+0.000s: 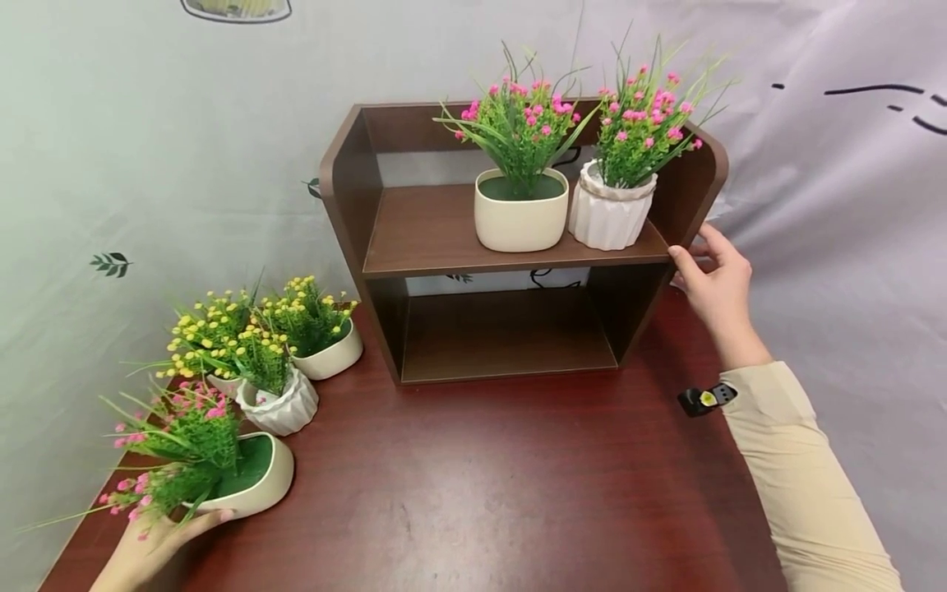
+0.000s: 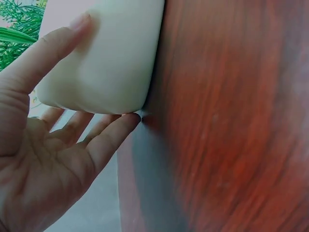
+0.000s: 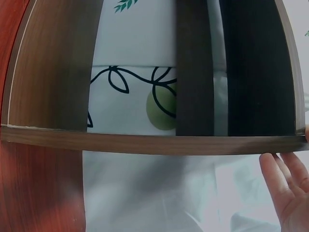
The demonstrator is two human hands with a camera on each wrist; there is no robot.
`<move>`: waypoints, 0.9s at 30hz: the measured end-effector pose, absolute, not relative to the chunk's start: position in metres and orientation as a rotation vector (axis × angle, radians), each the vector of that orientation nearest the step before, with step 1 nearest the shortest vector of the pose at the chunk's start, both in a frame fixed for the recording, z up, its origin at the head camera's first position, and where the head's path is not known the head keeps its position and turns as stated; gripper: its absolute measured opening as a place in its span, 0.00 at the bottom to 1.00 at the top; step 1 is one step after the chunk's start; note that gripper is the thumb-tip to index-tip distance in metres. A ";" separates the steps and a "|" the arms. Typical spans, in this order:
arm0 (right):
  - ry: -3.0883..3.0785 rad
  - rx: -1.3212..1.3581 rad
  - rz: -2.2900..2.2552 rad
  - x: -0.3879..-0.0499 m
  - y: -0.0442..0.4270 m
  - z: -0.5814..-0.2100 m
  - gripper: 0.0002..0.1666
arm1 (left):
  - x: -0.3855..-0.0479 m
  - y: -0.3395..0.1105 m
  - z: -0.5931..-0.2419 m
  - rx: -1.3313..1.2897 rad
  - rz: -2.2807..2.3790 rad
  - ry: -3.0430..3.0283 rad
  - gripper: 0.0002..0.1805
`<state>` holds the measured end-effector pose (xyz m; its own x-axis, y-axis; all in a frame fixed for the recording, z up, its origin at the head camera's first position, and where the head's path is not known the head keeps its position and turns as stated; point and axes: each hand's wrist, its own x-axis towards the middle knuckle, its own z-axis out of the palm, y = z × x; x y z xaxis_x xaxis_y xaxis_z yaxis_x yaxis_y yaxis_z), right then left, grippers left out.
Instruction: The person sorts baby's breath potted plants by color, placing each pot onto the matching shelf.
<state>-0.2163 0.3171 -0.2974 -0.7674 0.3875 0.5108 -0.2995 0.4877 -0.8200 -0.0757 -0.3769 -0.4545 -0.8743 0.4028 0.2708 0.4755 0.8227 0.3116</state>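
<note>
At the table's left front, my left hand [image 1: 151, 547] holds one end of a cream oval flowerpot [image 1: 270, 485] with artificial pink flowers [image 1: 185, 427]. In the left wrist view, the thumb [image 2: 53, 50] presses the pot's side while the fingertips touch its end, close to the tabletop. My right hand [image 1: 718, 279] grips the front edge of the right side panel of a dark brown two-tier shelf [image 1: 510, 374]. Its thumb lies on the edge; its fingers [image 3: 275, 176] touch the outer face. The thumb is mostly cut off in the right wrist view.
On the upper tier stand a cream pot [image 1: 521, 222] and a white fluted pot [image 1: 610, 218], both with pink flowers. Yellow-flowered pots, including a white fluted pot [image 1: 284, 411] and a cream pot [image 1: 333, 353], cluster left of the shelf. Pale patterned cloth [image 1: 185, 148] hangs behind.
</note>
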 end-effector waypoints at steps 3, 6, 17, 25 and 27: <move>-2.072 -0.067 1.320 -0.217 0.315 -0.297 0.24 | -0.076 -0.372 -0.451 -0.549 -0.651 -2.920 0.17; -2.070 -0.060 1.333 -0.214 0.312 -0.294 0.23 | -0.080 -0.365 -0.443 -0.012 -0.920 -3.187 0.29; -2.050 -0.023 1.367 -0.201 0.300 -0.281 0.23 | -0.092 -0.347 -0.441 0.291 -1.039 -3.337 0.50; -2.035 -0.011 1.364 -0.200 0.300 -0.280 0.23 | -0.089 -0.330 -0.447 0.015 -0.998 -3.021 0.38; -2.039 -0.016 1.357 -0.200 0.301 -0.280 0.22 | -0.088 -0.323 -0.448 -0.050 -0.971 -2.942 0.35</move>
